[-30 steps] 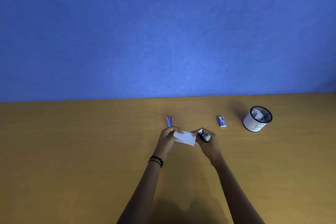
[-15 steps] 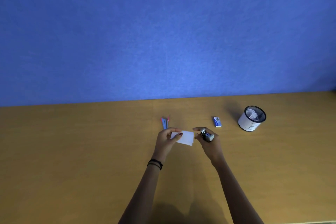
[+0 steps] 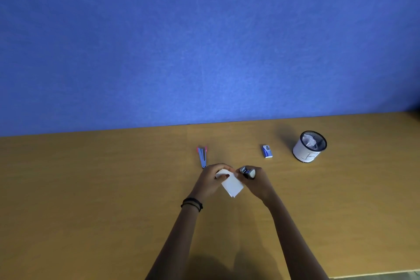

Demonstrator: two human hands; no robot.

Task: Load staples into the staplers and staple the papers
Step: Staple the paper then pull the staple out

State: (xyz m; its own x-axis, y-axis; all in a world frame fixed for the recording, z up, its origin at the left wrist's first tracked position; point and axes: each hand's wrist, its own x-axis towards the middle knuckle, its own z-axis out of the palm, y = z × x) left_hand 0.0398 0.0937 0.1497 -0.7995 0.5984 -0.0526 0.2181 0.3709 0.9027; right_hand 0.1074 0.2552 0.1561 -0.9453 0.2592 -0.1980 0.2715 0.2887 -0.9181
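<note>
While the fingers of my left hand (image 3: 208,181) pinch the papers (image 3: 232,186) by the far end over the worktop (image 3: 113,188), my right hand (image 3: 258,184) grips the little stapler (image 3: 248,171), its mouth just beside their right edge.

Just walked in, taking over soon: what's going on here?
A person's left hand holds a small stack of white papers while the right hand holds a small stapler at the stack's far end. Whether it has fired can't be told. A blue-and-pink stapler, a staple box and a white cup holding crumpled paper sit on the table beyond.
</note>
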